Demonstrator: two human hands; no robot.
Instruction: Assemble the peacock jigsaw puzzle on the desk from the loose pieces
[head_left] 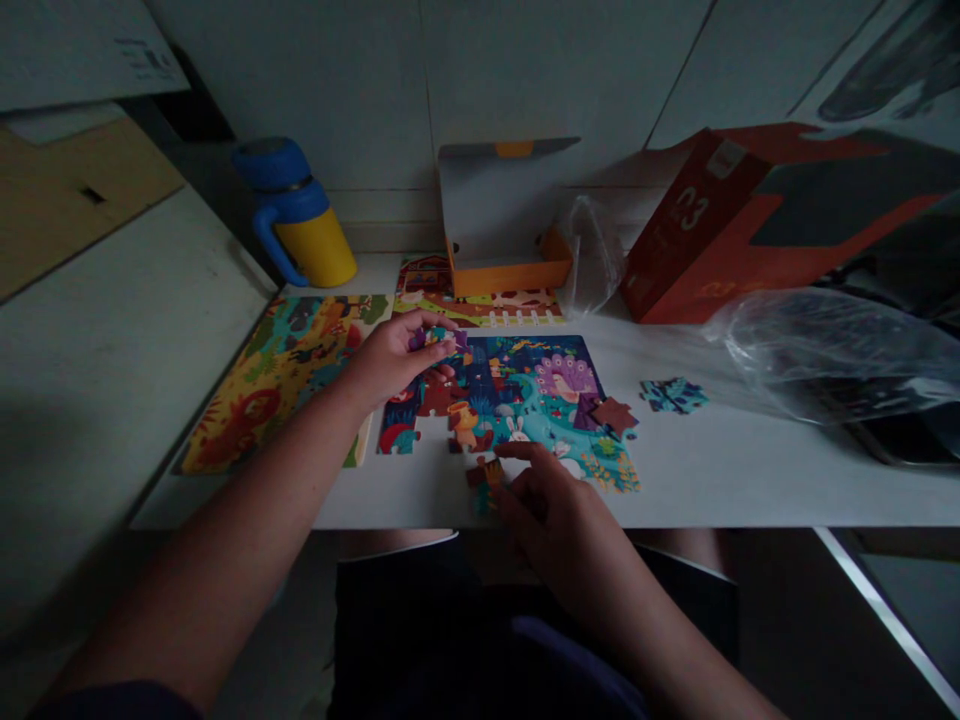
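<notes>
My left hand (394,360) pinches a small jigsaw piece (439,340) above the top edge of a partly joined jigsaw puzzle (517,400) showing a peacock and a rabbit. My right hand (551,510) rests at the puzzle's lower edge, its fingers apart. Its fingertips sit beside a small cluster of loose pieces (484,482), and I cannot tell whether they touch. A gap in the puzzle shows white table at its lower left. Further pieces (673,395) lie joined to the right, apart from both hands.
Left of the puzzle lies a colourful picture board (277,380), and another (480,305) lies behind it. An orange box (502,225), blue-and-yellow flask (296,215), red box (750,225) and plastic bags (832,355) stand along the white table's (712,480) back.
</notes>
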